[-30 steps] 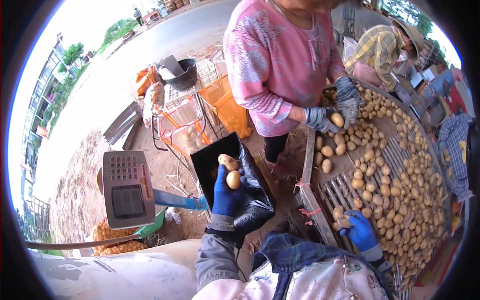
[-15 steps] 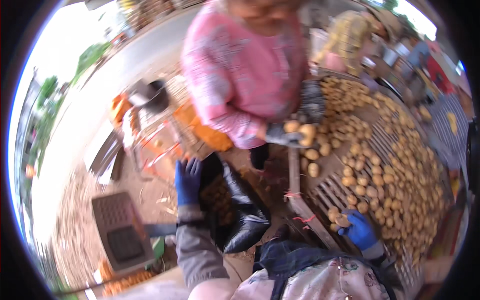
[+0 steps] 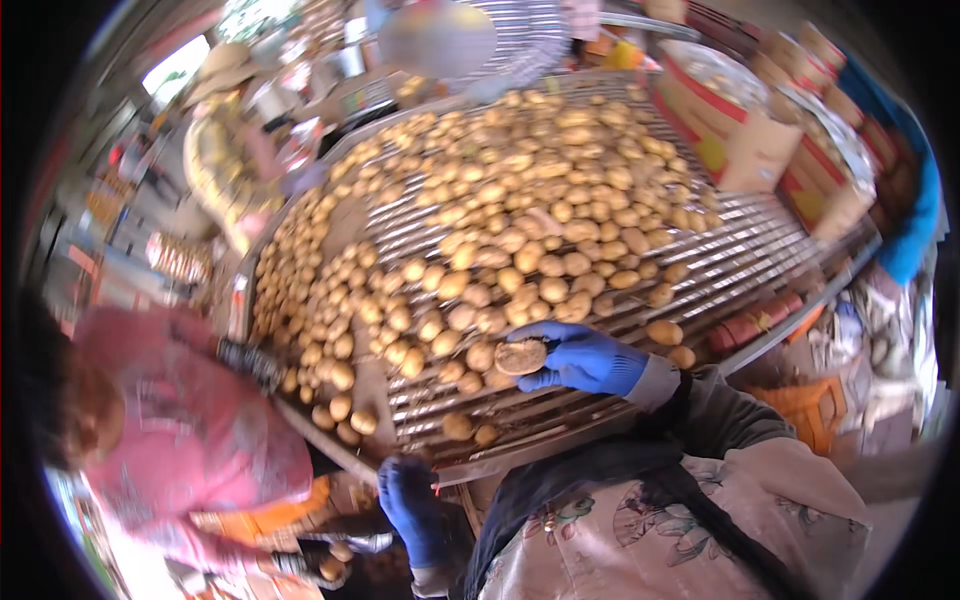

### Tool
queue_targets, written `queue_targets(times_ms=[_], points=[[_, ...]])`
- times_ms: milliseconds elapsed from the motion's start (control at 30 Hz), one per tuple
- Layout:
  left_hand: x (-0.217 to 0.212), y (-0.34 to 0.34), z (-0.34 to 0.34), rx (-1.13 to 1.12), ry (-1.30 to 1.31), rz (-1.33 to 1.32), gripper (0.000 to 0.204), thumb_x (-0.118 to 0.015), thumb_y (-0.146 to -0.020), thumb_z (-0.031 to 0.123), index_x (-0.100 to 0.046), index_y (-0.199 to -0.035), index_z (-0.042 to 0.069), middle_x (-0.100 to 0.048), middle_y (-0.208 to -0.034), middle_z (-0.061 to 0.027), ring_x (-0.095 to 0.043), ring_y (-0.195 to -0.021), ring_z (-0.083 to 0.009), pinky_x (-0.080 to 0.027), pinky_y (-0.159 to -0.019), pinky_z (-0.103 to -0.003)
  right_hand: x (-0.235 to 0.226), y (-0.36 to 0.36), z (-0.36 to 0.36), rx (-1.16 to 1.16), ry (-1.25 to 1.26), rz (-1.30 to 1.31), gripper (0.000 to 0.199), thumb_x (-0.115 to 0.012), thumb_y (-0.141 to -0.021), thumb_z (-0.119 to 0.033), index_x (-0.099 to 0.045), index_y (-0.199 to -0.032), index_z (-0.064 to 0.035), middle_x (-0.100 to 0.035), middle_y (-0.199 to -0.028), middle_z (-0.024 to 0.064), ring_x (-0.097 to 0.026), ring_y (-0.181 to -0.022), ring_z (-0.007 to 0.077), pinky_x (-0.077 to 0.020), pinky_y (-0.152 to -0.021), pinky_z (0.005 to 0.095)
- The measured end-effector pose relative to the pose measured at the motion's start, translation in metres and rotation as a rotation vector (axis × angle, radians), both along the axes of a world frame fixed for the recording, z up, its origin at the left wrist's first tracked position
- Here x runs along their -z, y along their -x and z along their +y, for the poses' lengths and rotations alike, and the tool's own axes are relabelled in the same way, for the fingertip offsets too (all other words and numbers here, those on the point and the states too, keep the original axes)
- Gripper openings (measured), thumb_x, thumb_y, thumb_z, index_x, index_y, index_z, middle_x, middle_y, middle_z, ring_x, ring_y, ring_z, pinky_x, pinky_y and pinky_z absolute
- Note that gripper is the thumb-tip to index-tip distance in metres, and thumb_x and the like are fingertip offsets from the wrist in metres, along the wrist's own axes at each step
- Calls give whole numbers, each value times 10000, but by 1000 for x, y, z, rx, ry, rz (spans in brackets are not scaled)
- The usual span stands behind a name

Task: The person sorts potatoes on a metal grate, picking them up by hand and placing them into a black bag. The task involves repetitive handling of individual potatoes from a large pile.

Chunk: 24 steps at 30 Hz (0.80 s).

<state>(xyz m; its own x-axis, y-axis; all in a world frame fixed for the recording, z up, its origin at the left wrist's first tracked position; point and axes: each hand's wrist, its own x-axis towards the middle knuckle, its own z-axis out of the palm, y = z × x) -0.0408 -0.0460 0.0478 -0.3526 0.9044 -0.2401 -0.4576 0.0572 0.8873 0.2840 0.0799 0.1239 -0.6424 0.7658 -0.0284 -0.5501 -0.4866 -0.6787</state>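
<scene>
My right hand (image 3: 590, 362), in a blue glove, grips a brown, soil-marked potato (image 3: 520, 357) between thumb and fingers. It hovers over the near part of a slatted sorting table (image 3: 440, 405). Many loose potatoes (image 3: 540, 215) cover the slats beyond it. By the table's near left edge is my left hand (image 3: 412, 510), also blue-gloved, with no object visible in it and its fingers extended. Below and left of that hand, a black plastic bag (image 3: 375, 525) shows only in part.
At the left, a person in pink (image 3: 190, 420) leans by the table, one gloved hand holding potatoes (image 3: 333, 567). Another person in a yellow checked top (image 3: 215, 160) works at the far left. Cardboard boxes (image 3: 765, 150) stand on the far right, and an orange crate (image 3: 805, 410) sits below the table.
My view has swung right from the black bag to the table. The left hand has left the bag's rim for the table edge. My right hand still has a potato, now held over the slats.
</scene>
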Motion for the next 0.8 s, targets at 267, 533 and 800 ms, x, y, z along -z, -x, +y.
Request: queue_targets(times_ms=[267, 533, 800], points=[[66, -71, 31, 301, 8, 547, 81, -610, -956, 126, -652, -981, 61, -616, -808, 2, -554, -716, -105, -464, -657, -255, 16, -104, -30, 313, 132, 59, 453, -554, -985, -59, -454, -1423, -8, -553, -1383, 164, -550, -1290, 282, -528, -1023, 433], [39, -147, 59, 411, 49, 1094, 595, -591, -913, 574, -603, -1321, 140, -660, -1243, -146, -618, -1081, -342, -537, -857, -508, -21, -283, -83, 1060, 14, -4, 427, -627, -963, -152, -517, -1353, -17, -689, -1150, 136, -682, -772, 177, -586, -724, 308], [45, -242, 111, 599, -119, 1188, 516, -593, -918, 478, -610, -1280, 111, -661, -1202, -142, -621, -1038, -315, -534, -842, -475, 36, -449, -217, 1865, -107, -139, 288, -632, -940, -110, -603, -1219, -44, -649, -1189, 97, -647, -998, 191, -542, -818, 324]])
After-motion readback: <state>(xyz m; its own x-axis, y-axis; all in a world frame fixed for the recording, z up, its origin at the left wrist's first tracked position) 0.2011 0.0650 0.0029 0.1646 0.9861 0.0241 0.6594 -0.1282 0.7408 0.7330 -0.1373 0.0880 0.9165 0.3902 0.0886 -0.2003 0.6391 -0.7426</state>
